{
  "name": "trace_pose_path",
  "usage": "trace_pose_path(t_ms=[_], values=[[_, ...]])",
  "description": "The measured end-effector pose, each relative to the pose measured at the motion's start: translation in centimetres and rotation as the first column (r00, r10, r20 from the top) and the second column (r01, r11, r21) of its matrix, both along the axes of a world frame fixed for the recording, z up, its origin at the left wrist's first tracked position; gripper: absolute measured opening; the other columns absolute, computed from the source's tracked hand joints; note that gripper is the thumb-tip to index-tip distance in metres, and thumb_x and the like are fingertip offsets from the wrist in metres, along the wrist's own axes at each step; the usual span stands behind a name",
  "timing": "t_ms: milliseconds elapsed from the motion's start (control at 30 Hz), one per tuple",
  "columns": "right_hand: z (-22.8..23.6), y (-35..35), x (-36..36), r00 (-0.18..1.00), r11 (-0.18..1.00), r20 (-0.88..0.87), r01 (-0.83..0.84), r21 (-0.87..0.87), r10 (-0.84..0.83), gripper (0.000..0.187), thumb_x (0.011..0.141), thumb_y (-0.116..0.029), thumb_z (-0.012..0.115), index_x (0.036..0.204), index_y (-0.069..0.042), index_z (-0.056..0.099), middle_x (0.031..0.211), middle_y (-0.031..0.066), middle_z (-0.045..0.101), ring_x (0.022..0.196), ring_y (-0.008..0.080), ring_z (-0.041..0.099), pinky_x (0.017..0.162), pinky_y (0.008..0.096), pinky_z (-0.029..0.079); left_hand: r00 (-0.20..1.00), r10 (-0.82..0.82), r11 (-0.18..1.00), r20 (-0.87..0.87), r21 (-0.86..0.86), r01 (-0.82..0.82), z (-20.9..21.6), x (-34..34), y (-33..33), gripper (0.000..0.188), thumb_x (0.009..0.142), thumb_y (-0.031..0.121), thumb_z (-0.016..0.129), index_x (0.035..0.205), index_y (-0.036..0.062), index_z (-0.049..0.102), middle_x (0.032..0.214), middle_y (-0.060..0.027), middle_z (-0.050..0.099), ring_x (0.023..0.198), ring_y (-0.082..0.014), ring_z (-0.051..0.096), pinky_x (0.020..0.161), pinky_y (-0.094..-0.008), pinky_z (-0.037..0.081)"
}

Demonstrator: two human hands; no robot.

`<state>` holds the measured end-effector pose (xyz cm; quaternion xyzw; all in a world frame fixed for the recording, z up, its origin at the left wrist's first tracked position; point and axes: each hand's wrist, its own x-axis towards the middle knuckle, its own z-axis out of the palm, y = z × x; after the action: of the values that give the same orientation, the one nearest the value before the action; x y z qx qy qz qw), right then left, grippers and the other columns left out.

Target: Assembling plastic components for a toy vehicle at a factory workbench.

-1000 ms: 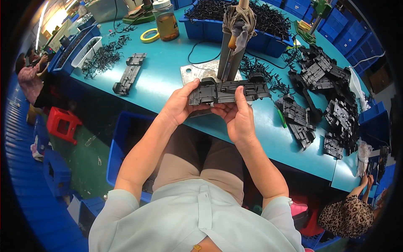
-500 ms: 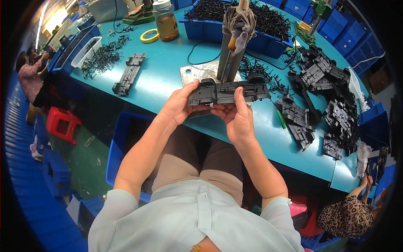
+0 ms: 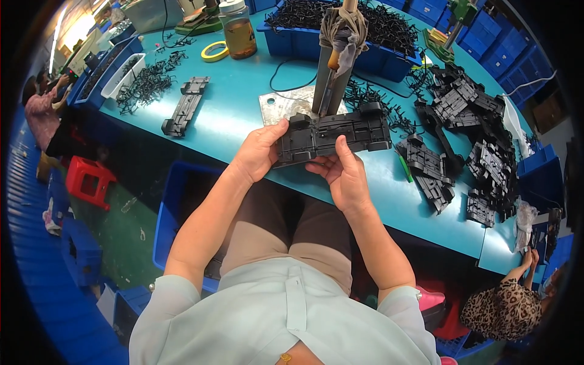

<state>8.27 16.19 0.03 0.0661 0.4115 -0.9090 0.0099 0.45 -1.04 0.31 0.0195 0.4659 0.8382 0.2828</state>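
Note:
A black plastic toy-car chassis (image 3: 334, 132) is held in front of me, its moulded face turned up. My left hand (image 3: 260, 148) grips its left end, thumb on top and fingers underneath. My right hand (image 3: 348, 176) supports its near edge, the thumb pressed on the upper side and the fingers curled below. Right behind the chassis stands an upright metal post (image 3: 329, 85) on a silver plate (image 3: 271, 109). A soldering iron (image 3: 333, 61) is tied to that post with cloth, tip pointing down; whether it touches the chassis I cannot tell.
More black chassis lie in a pile (image 3: 465, 106) at right, beside a green tool (image 3: 405, 168). One chassis (image 3: 185, 106) rests at left. Behind are a blue bin (image 3: 292, 39) of small black parts, yellow tape (image 3: 214, 52) and a jar (image 3: 239, 36). Co-workers sit at both sides.
The chassis has tilted so that more of its broad face shows, and its near edge has come lower. Both hands have kept their hold.

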Motion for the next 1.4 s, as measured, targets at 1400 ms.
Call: trace_pose_path(t_ms=[1400], values=[[1.4, -0.3, -1.2, 0.988, 0.991, 0.083, 0.134, -0.024, -0.132, 0.027, 0.088, -0.021, 0.065, 0.101, 0.001, 0.057, 0.089, 0.0087, 0.063, 0.073, 0.0138, 0.062, 0.062, 0.0264, 0.056, 0.978, 0.095, 0.95, 0.188, -0.311, -0.032, 1.4, -2.0, 2.0, 0.033, 0.09, 0.04, 0.057, 0.1, 0.0088, 0.06, 0.083, -0.0065, 0.066, 0.068, -0.0185, 0.062, 0.071, -0.0383, 0.055]])
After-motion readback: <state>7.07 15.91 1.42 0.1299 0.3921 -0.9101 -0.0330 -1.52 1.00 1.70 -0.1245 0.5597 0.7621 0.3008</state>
